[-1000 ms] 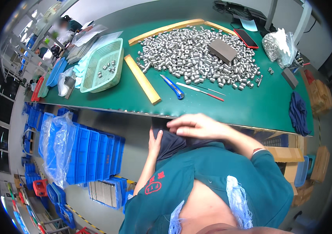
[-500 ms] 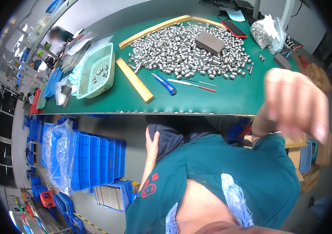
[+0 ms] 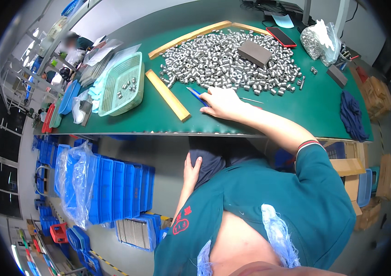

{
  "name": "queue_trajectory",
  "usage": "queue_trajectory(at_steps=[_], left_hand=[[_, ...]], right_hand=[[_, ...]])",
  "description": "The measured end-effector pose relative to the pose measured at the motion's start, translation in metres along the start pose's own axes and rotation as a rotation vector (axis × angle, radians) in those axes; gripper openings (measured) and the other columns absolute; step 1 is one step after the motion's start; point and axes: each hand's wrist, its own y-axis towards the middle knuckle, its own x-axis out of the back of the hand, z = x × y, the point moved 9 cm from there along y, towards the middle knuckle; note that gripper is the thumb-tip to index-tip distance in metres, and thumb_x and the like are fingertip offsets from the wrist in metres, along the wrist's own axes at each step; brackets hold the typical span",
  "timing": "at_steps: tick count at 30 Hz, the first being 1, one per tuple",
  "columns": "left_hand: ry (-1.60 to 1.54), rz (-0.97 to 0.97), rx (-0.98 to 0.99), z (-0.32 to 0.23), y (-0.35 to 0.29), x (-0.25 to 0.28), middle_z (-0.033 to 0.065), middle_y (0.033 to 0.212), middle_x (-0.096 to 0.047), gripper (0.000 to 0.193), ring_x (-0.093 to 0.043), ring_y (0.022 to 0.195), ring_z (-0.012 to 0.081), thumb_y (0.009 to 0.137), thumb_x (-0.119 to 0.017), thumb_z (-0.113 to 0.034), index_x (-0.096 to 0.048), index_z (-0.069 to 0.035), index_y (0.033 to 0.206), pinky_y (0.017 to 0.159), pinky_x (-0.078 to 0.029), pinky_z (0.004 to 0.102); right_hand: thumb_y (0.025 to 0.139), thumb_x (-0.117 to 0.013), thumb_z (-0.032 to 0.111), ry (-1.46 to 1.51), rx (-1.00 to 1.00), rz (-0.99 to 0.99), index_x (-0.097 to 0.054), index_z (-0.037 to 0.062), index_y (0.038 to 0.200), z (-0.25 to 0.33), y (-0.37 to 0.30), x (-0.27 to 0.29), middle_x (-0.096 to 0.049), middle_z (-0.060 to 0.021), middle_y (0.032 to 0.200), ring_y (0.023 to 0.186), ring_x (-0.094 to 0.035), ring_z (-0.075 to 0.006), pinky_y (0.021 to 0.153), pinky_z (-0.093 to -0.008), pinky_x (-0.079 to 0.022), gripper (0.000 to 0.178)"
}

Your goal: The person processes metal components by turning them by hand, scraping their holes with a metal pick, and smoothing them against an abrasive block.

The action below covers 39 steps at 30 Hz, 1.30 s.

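Note:
On the green table [image 3: 296,115], my right hand [image 3: 225,103] is closed around a blue utility knife [image 3: 197,94]. The knife's blade end points away to the left, and its rear part is hidden under my fingers. A thin pick and a red-handled tool [image 3: 256,107] lie partly covered by the same hand. Just beyond spreads a large pile of small metal cylinders [image 3: 214,60]. My left hand [image 3: 190,171] rests on my thigh below the table edge, fingers stretched and thumb apart, holding nothing.
Wooden strips [image 3: 168,95] border the pile, and a grey-brown block [image 3: 254,53] sits on it. A green basket [image 3: 109,108] with several cylinders stands left. A red-edged phone [image 3: 281,37], bag of parts [image 3: 313,43] and dark blue cloth [image 3: 352,115] are right. Blue crates [image 3: 117,188] stand below.
My right hand has come down from above the table's right side to the utility knife and closed on it. The dark blue cloth has come into sight. My left hand stays on the thigh.

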Motion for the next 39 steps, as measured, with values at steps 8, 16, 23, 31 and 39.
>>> queue_trajectory(at_steps=[8,16,23,31,39], left_hand=[[0.086,0.125,0.058,0.011,0.017,-0.023,0.0253,0.134,-0.042,0.065,-0.04,0.126,0.037,0.089,-0.052,-0.046,-0.038,-0.004,0.136,0.103,-0.033,0.0392],[0.136,0.162,0.144,0.031,0.041,-0.029,0.0275,0.13,-0.046,0.068,-0.043,0.122,0.0412,0.089,-0.049,-0.048,-0.037,0.0,0.135,0.101,-0.034,0.0398],[0.336,0.177,0.347,0.072,0.039,-0.02,0.03,0.128,-0.045,0.073,-0.044,0.119,0.0432,0.089,-0.042,-0.054,-0.033,0.001,0.137,0.101,-0.035,0.042],[0.724,0.243,-0.136,0.02,0.035,-0.053,0.0304,0.135,-0.034,0.09,-0.038,0.122,0.0435,0.075,-0.059,-0.06,-0.03,-0.003,0.138,0.103,-0.032,0.0474],[0.665,0.416,-0.245,-0.015,0.094,-0.082,0.0193,0.13,-0.046,0.063,-0.045,0.118,0.0365,0.08,-0.059,-0.048,-0.049,-0.007,0.126,0.097,-0.038,0.048]], right_hand=[[0.074,-0.063,0.028,-0.066,-0.082,0.077,-0.061,0.0024,0.086,-0.009,0.011,-0.001,-0.059,-0.0147,0.081,0.075,-0.063,-0.0301,0.064,-0.0434,-0.051,0.028],[0.079,-0.056,0.037,0.135,-0.31,0.029,-0.066,0.0129,0.107,-0.073,-0.006,0.07,-0.062,-0.0122,0.089,0.085,-0.063,-0.0292,0.075,-0.0401,-0.05,0.038],[0.082,-0.057,0.036,-0.092,-0.548,-0.16,-0.061,0.0142,0.118,-0.219,0.028,0.146,-0.066,-0.01,0.096,0.088,-0.064,-0.0259,0.078,-0.0379,-0.049,0.043],[0.083,-0.06,0.034,-0.117,-0.573,0.074,-0.063,0.0168,0.115,-0.276,0.042,0.103,-0.067,-0.0061,0.101,0.096,-0.063,-0.0221,0.083,-0.0346,-0.048,0.037],[0.082,-0.062,0.038,-0.062,-0.562,-0.064,-0.064,0.0142,0.113,-0.236,0.027,0.132,-0.066,-0.006,0.103,0.099,-0.062,-0.0225,0.085,-0.0362,-0.047,0.039]])
